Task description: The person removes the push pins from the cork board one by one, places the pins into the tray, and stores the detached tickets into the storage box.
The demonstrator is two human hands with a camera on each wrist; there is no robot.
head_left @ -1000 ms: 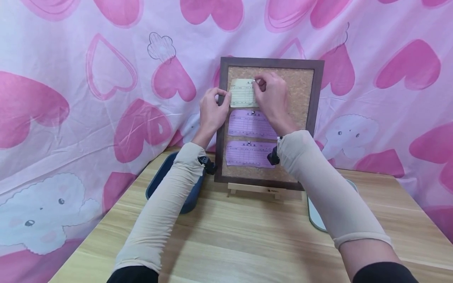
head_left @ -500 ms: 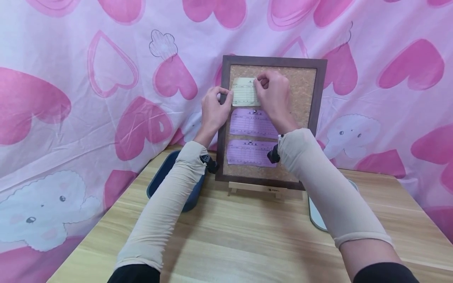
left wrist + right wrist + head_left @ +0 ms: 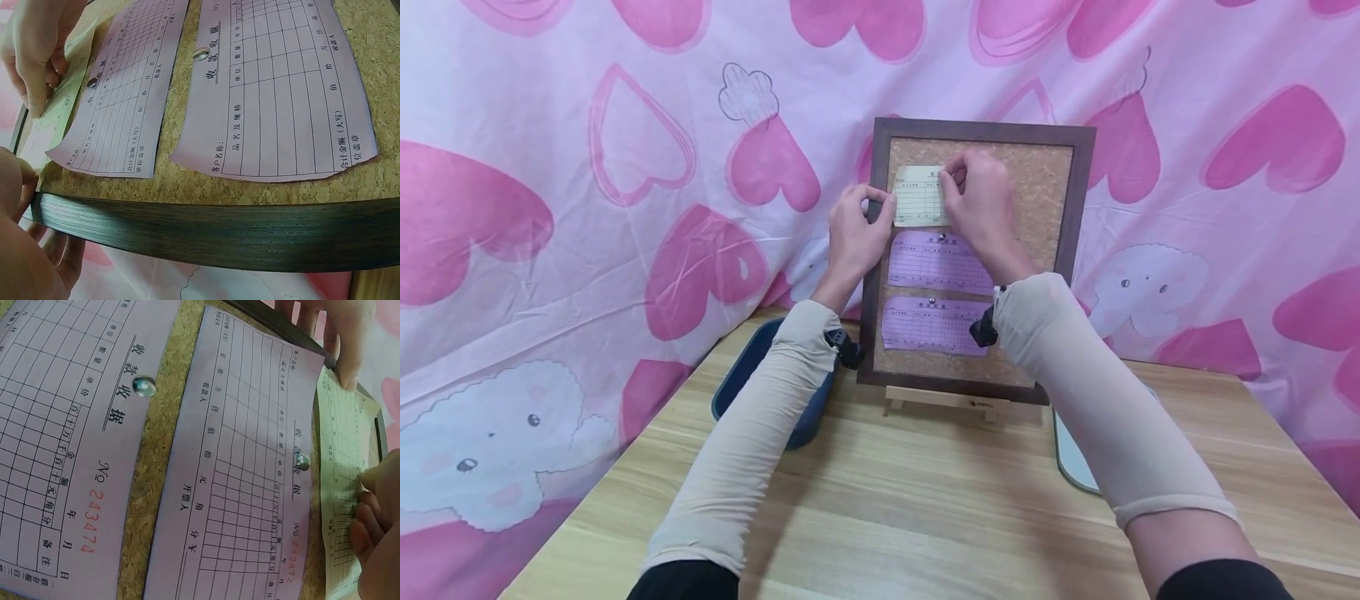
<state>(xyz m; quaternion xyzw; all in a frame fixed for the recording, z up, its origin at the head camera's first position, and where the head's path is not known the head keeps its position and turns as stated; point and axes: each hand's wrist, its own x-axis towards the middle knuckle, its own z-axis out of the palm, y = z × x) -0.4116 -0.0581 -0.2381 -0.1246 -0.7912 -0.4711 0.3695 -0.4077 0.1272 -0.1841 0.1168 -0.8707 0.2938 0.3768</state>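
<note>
A dark-framed corkboard leans on a small wooden easel. A pale yellow receipt slip lies against its upper left. My left hand grips the board's left edge, thumb on the slip's left end and fingers behind the frame, as the left wrist view shows. My right hand pinches at the slip's top middle, covering its right part; the pushpin in its fingertips is mostly hidden. Below, an upper purple receipt and a lower purple receipt are each held by a silver pushpin at top middle.
A dark blue tray stands left of the board, partly behind the left forearm. A pale, dark-rimmed tray lies at right under the right forearm. The easel ledge rests on the wooden table. Heart-patterned cloth hangs behind.
The head view has shifted slightly, moving the board a little right in the picture. Both hands keep nearly the same places at the yellow slip; the pushpin's glint at the right fingertips is less visible.
</note>
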